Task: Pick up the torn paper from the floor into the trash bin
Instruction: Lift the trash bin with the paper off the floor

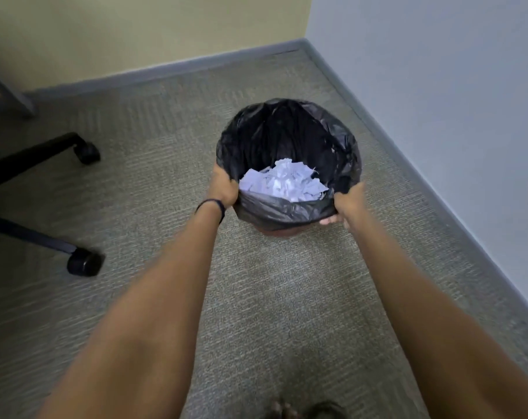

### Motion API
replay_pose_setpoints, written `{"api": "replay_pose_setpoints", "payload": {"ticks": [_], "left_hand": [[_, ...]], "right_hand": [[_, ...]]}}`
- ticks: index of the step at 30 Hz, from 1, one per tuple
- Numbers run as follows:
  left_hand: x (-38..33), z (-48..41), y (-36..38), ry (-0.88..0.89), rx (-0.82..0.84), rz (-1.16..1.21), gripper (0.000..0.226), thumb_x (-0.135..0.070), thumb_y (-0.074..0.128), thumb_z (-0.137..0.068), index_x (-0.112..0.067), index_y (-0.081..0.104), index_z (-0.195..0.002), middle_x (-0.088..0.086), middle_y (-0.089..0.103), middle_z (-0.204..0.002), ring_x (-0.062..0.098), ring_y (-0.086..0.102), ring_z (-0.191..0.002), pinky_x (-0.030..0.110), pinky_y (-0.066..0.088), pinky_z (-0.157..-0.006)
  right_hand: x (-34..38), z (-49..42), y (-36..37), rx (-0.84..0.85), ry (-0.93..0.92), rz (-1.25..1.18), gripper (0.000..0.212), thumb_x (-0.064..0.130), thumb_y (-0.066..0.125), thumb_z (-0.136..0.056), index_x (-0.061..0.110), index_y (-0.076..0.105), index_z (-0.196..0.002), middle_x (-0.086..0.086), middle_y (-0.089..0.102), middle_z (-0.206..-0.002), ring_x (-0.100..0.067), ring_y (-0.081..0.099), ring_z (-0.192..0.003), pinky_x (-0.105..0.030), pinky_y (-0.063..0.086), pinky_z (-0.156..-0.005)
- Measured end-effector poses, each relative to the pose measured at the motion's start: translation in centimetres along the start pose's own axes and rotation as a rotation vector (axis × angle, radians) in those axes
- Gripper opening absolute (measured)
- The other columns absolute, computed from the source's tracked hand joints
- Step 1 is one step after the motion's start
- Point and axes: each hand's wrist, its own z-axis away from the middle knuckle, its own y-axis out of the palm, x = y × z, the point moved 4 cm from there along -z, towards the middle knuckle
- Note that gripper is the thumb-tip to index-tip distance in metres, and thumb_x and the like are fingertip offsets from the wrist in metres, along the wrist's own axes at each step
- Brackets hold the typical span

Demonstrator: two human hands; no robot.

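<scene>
Your two forearms reach out over the grey carpet to the trash bin, and each hand has it by the near rim. The main risk is in that hold. The black liner is loose and crinkled, so if you are squeezing mostly plastic it could slide off the rim and the bin could sag or drop. I cannot tell whether the bin stands on the floor or is already lifted.

The second risk is tilt. All the torn paper I can see lies in a light heap in the bottom of the bin, on the side towards you. If you tip the mouth your way or jerk the bin, scraps could flutter back out. To your left, the chair caster stands well apart from the bin, but swinging the bin that way could knock it. The wall corner beyond leaves room only to the right and rear.

Your left hand, with a dark wristband, is curled tight over the rim and pinches liner and edge together; its fingertips are hidden inside. Your right hand wraps the opposite side. Its fingertips show pale under the outer wall, closed snugly against the plastic, and the thumb seems hooked over the top, though blur hides it.
</scene>
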Motion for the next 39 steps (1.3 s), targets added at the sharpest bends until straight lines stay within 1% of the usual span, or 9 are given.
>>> {"api": "replay_pose_setpoints", "payload": {"ticks": [5,9,13,19,22,25,28,32,39], "left_hand": [[-4.2,7.1,-5.2,-0.007,0.030,0.085,0.045,-0.001,0.035,-0.097,-0.001,0.020,-0.140,0.016,0.042,-0.139,0.029,0.045,-0.125,0.031,0.036,-0.097],[-13.2,11.4,-11.0,0.008,0.019,0.132,0.047,-0.003,0.034,-0.098,-0.005,0.019,-0.142,0.014,0.042,-0.140,0.032,0.045,-0.125,0.041,0.040,-0.103],[-24.3,16.2,-16.6,0.013,0.022,0.147,0.049,-0.002,0.036,-0.097,-0.003,0.017,-0.142,0.014,0.040,-0.142,0.030,0.044,-0.127,0.038,0.037,-0.104],[-39.8,21.3,-23.7,0.016,0.056,0.163,0.055,-0.006,0.040,-0.095,-0.009,0.015,-0.144,0.012,0.043,-0.140,0.030,0.047,-0.124,0.044,0.041,-0.105],[-46.0,23.4,-26.9,0.006,0.054,0.146,0.054,-0.007,0.041,-0.094,-0.009,0.018,-0.143,0.014,0.048,-0.136,0.031,0.051,-0.119,0.047,0.045,-0.100],[-51.2,25.7,-29.7,0.034,0.065,0.110,0.050,-0.008,0.043,-0.095,-0.007,0.023,-0.140,0.014,0.050,-0.132,0.028,0.054,-0.110,0.035,0.051,-0.084],[-55.0,27.7,-32.1,0.079,0.072,0.112,0.045,-0.006,0.044,-0.095,-0.006,0.028,-0.136,0.010,0.052,-0.123,0.016,0.054,-0.092,0.016,0.047,-0.058],[-58.4,29.0,-35.8,0.202,-0.020,0.112,0.042,-0.005,0.050,-0.091,-0.007,0.039,-0.131,0.008,0.057,-0.113,0.015,0.053,-0.091,0.024,0.044,-0.069],[-60.2,30.0,-40.8,0.240,-0.003,0.247,0.041,-0.004,0.051,-0.091,-0.015,0.038,-0.128,0.005,0.058,-0.099,0.010,0.057,-0.072,0.025,0.049,-0.060]], "right_hand": [[4.8,6.7,-2.4,0.012,-0.013,-0.005,0.043,0.007,0.040,-0.098,0.016,0.021,-0.135,-0.017,0.042,-0.138,-0.027,0.063,-0.052,-0.027,0.048,-0.032],[12.9,13.1,-5.9,0.020,-0.033,-0.020,0.047,0.008,0.043,-0.097,0.017,0.020,-0.136,-0.012,0.043,-0.131,-0.024,0.063,-0.051,-0.029,0.050,-0.033],[22.7,19.1,-10.9,0.007,-0.033,-0.020,0.043,0.006,0.044,-0.096,0.016,0.023,-0.132,-0.008,0.043,-0.117,-0.030,0.063,-0.051,-0.032,0.051,-0.034],[37.4,25.9,-18.5,0.024,-0.079,-0.039,0.049,0.005,0.046,-0.094,0.019,0.022,-0.136,-0.014,0.040,-0.136,-0.027,0.065,-0.061,-0.033,0.054,-0.040],[43.3,29.7,-21.8,0.044,-0.121,-0.052,0.049,0.007,0.048,-0.094,0.020,0.024,-0.134,-0.011,0.042,-0.130,-0.024,0.064,-0.066,-0.032,0.056,-0.042],[47.5,33.2,-24.9,0.043,-0.159,-0.078,0.052,0.010,0.053,-0.092,0.022,0.025,-0.134,-0.008,0.044,-0.129,-0.022,0.066,-0.063,-0.031,0.058,-0.047],[50.9,36.3,-27.2,0.047,-0.191,-0.094,0.057,0.013,0.058,-0.090,0.024,0.025,-0.136,-0.001,0.046,-0.123,-0.021,0.068,-0.063,-0.033,0.060,-0.054],[54.7,40.1,-28.6,0.053,-0.284,-0.141,0.051,0.015,0.059,-0.090,0.024,0.031,-0.132,0.001,0.054,-0.116,-0.020,0.071,-0.062,-0.041,0.060,-0.063],[56.7,44.6,-26.1,0.016,-0.326,-0.254,0.042,0.015,0.057,-0.090,0.032,0.033,-0.120,0.005,0.060,-0.106,-0.025,0.072,-0.066,-0.044,0.059,-0.069]]}}
